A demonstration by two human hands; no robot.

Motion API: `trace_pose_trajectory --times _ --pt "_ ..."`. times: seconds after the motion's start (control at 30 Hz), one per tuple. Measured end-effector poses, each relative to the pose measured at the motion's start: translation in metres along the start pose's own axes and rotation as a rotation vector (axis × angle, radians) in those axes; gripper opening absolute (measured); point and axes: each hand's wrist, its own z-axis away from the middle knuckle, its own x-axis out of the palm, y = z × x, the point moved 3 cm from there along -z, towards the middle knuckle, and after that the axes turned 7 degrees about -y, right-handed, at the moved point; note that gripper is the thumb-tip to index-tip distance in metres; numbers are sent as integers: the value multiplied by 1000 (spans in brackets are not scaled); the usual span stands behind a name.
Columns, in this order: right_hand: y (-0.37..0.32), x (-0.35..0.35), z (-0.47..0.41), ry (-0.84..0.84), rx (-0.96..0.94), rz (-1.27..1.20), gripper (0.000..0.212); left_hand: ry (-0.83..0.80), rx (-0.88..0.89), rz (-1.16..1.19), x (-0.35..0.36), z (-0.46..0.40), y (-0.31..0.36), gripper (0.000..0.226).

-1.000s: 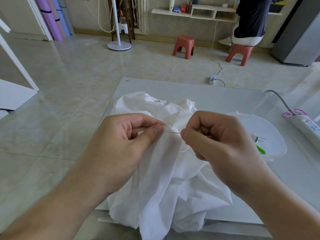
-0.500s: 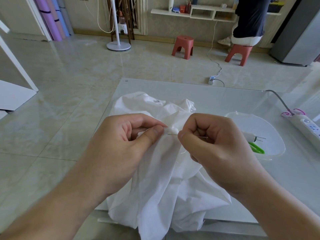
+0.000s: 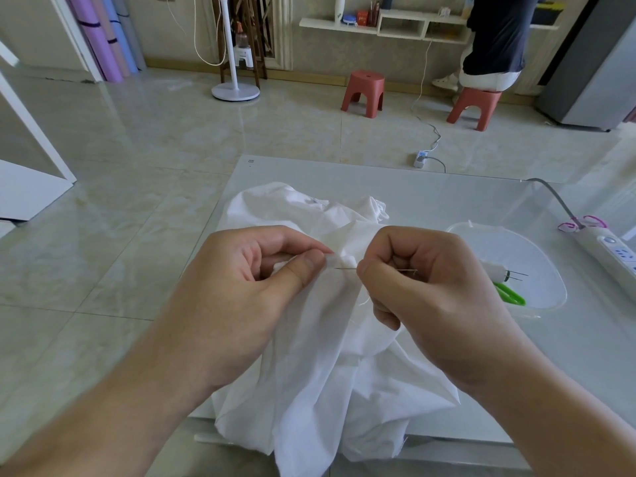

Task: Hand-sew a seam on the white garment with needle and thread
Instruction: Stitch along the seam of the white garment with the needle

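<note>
Tiled floor runs back to two red stools (image 3: pixel 364 92) and a fan stand (image 3: pixel 235 92); nearer, a pale table (image 3: pixel 430 197) carries the white garment (image 3: pixel 309 356), heaped and spilling over the front edge. Left hand (image 3: pixel 247 290) pinches a fold of cloth between thumb and forefinger, likely to keep the seam taut and raised. Right hand (image 3: pixel 426 297) pinches the needle (image 3: pixel 346 268), its tip aimed at that fold, just beside the left thumb. Thread (image 3: pixel 365 302) loops faintly below. Beside the garment, a clear tray (image 3: pixel 550 270) holds green scissors (image 3: pixel 511 293) within easy reach.
</note>
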Motion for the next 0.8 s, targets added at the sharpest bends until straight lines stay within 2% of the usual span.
trace_pose_trajectory --times 0.33,0.43,0.57,0.8 --pt "-1 1 0 3 -10 6 17 -4 13 -13 -1 -1 -1 20" --pt "0 1 -1 2 -12 3 28 -10 15 -30 -1 0 -1 19" --pt "0 4 -1 15 -44 99 25 -1 16 -29 -1 1 0 18" --pt "-6 7 4 -46 52 49 26 13 2 -30 0 1 2 15"
